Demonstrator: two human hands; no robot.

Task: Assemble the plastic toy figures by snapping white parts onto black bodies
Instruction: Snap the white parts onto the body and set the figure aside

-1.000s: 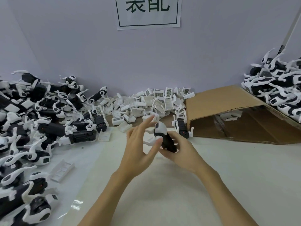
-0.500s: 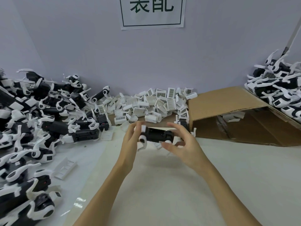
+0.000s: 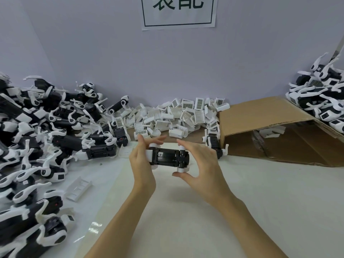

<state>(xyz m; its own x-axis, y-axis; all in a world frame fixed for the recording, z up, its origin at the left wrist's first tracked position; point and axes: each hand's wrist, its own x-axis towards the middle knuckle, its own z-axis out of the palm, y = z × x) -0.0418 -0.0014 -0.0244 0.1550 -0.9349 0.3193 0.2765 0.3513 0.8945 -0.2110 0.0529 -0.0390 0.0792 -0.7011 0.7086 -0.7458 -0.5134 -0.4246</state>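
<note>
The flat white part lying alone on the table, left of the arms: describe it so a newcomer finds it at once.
Start at the big heap of figures on the left. Just right of its near edge, a flat white ribbed tray piece lies alone on the table. Unlike the piled parts, nothing touches it.

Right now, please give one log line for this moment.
left hand: holds toy body | right hand: pinches its other end | toy: held level above table

Paper sign (image 3: 179,12) with green characters taped on the lavender wall (image 3: 93,53). Flattened cardboard box (image 3: 275,131) lies at right on the white desk (image 3: 204,211).

Black toy body (image 3: 168,157) lies level, white-tipped ends.
</note>
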